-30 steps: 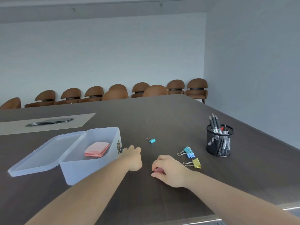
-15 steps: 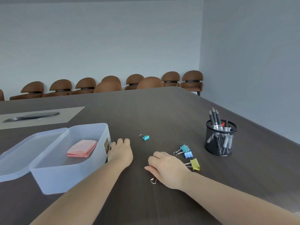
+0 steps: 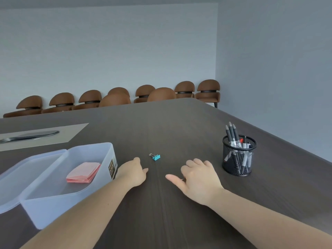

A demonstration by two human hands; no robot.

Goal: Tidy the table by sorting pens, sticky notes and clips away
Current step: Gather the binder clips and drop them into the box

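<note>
Between box [image 3: 106, 159] and pen cup [image 3: 239, 157] — both hands, bare tabletop [image 3: 179, 126] beyond.

- Teal clip [image 3: 156, 157]: small binder clip lying flat on the table's dark top, about midway across, its wire handles pointing left.
- Notes [image 3: 83, 172]: a pink stack, slightly fanned, lying flat on the floor of the box toward its right end.
- Box [image 3: 93, 148]: clear plastic, open, standing near the table's left side, its long side running away from the near edge.
- Lid [image 3: 27, 166]: clear, lying beside the box on its left, touching it.
- Pens [image 3: 232, 134]: several grey-barrelled ones standing tilted, tips down, in the cup.
- Cup [image 3: 239, 159]: black mesh, upright, toward the table's right edge.
</note>
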